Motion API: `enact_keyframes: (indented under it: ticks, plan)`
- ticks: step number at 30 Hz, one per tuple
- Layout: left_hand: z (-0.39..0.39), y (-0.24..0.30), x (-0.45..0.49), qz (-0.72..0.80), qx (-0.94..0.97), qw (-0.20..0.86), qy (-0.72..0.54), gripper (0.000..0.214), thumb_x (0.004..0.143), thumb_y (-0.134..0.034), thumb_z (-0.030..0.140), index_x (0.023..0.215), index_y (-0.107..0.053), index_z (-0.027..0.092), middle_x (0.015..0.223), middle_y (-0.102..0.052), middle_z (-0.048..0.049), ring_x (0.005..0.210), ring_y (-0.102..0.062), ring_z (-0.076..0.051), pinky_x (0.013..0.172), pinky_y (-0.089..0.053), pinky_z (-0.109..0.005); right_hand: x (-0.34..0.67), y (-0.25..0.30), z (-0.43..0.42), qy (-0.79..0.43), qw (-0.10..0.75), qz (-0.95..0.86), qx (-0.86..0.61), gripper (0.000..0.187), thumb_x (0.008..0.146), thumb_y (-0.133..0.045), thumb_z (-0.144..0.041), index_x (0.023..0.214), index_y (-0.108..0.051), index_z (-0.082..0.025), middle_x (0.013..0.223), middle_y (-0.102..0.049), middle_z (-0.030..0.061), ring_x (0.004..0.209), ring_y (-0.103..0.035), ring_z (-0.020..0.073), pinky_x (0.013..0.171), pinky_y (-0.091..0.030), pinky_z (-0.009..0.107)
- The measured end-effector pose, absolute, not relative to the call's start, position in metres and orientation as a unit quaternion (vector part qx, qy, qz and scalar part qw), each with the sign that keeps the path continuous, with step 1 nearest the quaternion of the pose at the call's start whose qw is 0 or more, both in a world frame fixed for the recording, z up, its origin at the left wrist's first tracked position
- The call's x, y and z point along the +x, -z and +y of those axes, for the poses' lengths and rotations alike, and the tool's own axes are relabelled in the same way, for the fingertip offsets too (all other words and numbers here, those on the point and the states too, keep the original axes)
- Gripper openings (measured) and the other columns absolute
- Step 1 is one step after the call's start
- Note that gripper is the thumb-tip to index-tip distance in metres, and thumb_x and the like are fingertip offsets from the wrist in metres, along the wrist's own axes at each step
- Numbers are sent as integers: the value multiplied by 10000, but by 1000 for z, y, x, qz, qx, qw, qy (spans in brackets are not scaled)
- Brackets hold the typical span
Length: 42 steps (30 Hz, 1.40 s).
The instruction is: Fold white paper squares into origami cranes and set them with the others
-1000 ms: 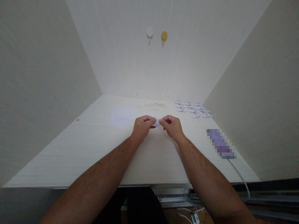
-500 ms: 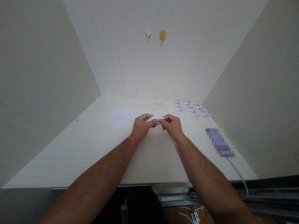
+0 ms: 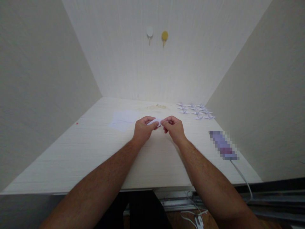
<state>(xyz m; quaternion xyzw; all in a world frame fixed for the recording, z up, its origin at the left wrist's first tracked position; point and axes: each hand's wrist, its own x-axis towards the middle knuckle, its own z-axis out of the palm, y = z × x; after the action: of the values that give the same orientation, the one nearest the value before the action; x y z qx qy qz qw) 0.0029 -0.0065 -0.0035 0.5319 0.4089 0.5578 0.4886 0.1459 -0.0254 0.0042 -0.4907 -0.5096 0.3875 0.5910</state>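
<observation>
A small folded white paper [image 3: 156, 121] is held above the middle of the table. My left hand [image 3: 145, 128] grips its left part, thumb on top and fingers behind. At the right end of the paper, the thumb and forefinger of my right hand [image 3: 174, 127] pinch it, and the other fingers curl under. Much of the folded shape is covered by my fingers. To the left of my hands, loose white paper sheets [image 3: 122, 119] lie flat and overlap. Several folded paper cranes [image 3: 196, 111] stand in rows at the back right.
A pixelated flat device [image 3: 223, 145], perhaps a phone, lies at the right with a white cable [image 3: 241, 176] running over the front edge of the table [image 3: 95, 149]. Walls enclose the table at the back and both sides. A white hook [image 3: 150, 32] and a yellow hook [image 3: 164, 35] are on the back wall.
The right end of the folded paper, which stuck out past my right fingertips, now shows less. My right fingers have shifted slightly on it. The left hand keeps its grip.
</observation>
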Motion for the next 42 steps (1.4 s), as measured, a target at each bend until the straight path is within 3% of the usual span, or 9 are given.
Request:
enact_keyframes:
  ticks: [17, 33, 37, 39, 42]
  plan:
    - [-2, 8, 2, 396, 533, 479, -575, 221, 637, -770, 302, 783, -698, 152, 668, -679, -4, 593, -578, -115, 593, -449, -235, 148, 7, -19, -423, 636, -482, -430, 188, 660, -744, -302, 692, -607, -178, 501, -572, -48, 428, -484, 88, 438, -397, 223]
    - [-7, 3, 8, 428, 524, 454, -580, 216, 640, -759, 295, 790, -703, 150, 671, -673, -2, 607, -584, -126, 617, -465, -255, 140, 5, -20, -422, 676, -424, -431, 122, 635, -721, -239, 671, -631, -165, 493, -580, -38, 442, -501, 90, 460, -410, 229]
    - [1, 7, 3, 442, 490, 449, -603, 233, 623, -766, 292, 795, -701, 148, 676, -664, 1, 591, -561, -113, 600, -447, -243, 151, 3, -16, -409, 717, -362, -432, 101, 619, -693, -219, 659, -616, -169, 503, -561, -46, 445, -492, 83, 448, -416, 220]
    - [5, 10, 0, 435, 470, 449, -623, 273, 616, -773, 304, 828, -701, 148, 699, -663, -1, 590, -552, -108, 593, -441, -239, 158, 2, -15, -391, 742, -329, -434, 125, 609, -701, -229, 668, -608, -172, 539, -563, -45, 465, -494, 80, 436, -413, 209]
    - [5, 12, 0, 417, 472, 459, -626, 295, 625, -774, 323, 848, -700, 144, 730, -670, -10, 602, -553, -110, 591, -444, -239, 159, 0, -16, -410, 711, -353, -449, 186, 617, -730, -286, 703, -607, -175, 592, -573, -37, 490, -498, 84, 420, -415, 207]
